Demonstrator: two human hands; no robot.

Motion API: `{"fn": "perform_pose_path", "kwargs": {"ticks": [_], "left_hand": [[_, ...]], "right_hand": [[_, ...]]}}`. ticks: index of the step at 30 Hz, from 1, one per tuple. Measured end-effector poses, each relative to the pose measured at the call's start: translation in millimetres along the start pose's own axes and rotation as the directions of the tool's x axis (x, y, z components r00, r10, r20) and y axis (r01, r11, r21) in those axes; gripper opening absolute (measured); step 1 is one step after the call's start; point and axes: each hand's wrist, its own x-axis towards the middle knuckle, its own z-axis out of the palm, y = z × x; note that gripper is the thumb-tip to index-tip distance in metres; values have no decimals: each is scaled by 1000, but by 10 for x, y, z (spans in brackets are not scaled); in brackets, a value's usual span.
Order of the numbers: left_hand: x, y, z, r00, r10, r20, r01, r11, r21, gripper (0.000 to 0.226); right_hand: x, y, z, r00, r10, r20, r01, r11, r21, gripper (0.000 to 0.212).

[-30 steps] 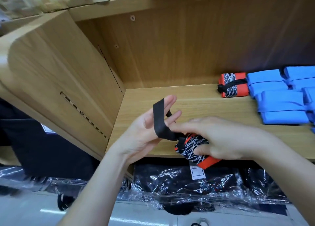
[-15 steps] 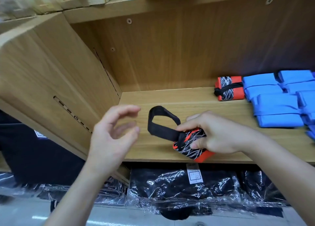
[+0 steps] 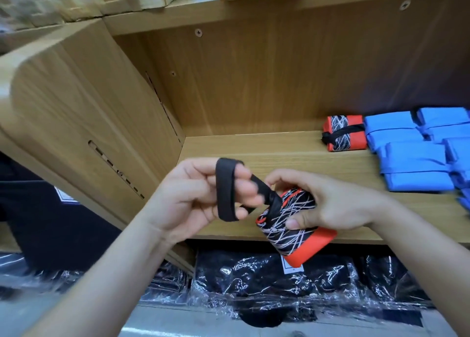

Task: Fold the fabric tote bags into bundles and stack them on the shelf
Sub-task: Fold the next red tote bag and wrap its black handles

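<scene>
While our right hand (image 3: 328, 204) keeps a clenched grip on the rolled orange-and-black fabric tote bundle with white scribble print (image 3: 290, 224) at the front edge of the wooden shelf (image 3: 279, 148), our left hand (image 3: 193, 199) curls its grip through the bag's black webbing strap (image 3: 223, 189). We judge the risk plain: a crooked pull or slack right grip lets the roll spring open, or drop short of the tied orange bundle (image 3: 344, 133) and blue fabric bundles (image 3: 412, 158).

Rightmost blue bundles (image 3: 457, 149) partly beyond the right edge
</scene>
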Motion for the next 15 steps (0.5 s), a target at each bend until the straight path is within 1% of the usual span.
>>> {"fn": "perform_pose_path", "kwargs": {"ticks": [1,3,6,8,10,11,13,14,15], "left_hand": [[23,-58,14,993,50,-108,-54,998,-30,37],[54,-169,36,954,101,-281,-106,994,-2,37],[78,-302,-43,925,108,-364,-101,994,37,55],[82,-389,-103,922,106,-373,-79,993,88,55],[84,-453,-123,939,76,-334,-17,984,178,54],[87,-457,-121,952,48,-303,12,981,193,55],[98,-454,-104,971,-18,-239,62,982,178,59],[103,-456,-89,974,-42,-224,82,981,174,61],[112,-479,-82,973,-50,-226,89,983,162,62]], "right_hand": [[-9,-2,3,1000,2,24,-2,1000,-18,58],[-40,-23,6,998,29,59,-26,998,-56,65],[-79,-65,43,999,28,38,-25,997,-68,79],[-87,-124,65,999,33,18,-29,984,-176,87],[-65,-155,86,999,30,32,-19,951,-308,92],[-41,-152,103,999,29,42,-11,928,-372,97],[15,-111,140,998,39,42,-15,882,-472,92],[39,-82,165,999,37,20,-23,879,-475,86],[59,-58,190,999,21,-24,-29,899,-438,80]]}}
